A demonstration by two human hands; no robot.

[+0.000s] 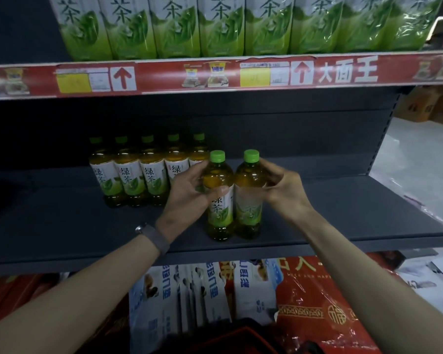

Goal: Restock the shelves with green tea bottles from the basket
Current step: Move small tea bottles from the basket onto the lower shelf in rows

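I had the left grip point(189, 194) curled round one green tea bottle point(219, 212) and the right grip point(283, 192) curled round a second bottle point(248, 213). Both stood upright, touching side by side, near the front edge of the dark shelf point(343, 215). A row of five bottles point(136, 175) stood further back, left of them.
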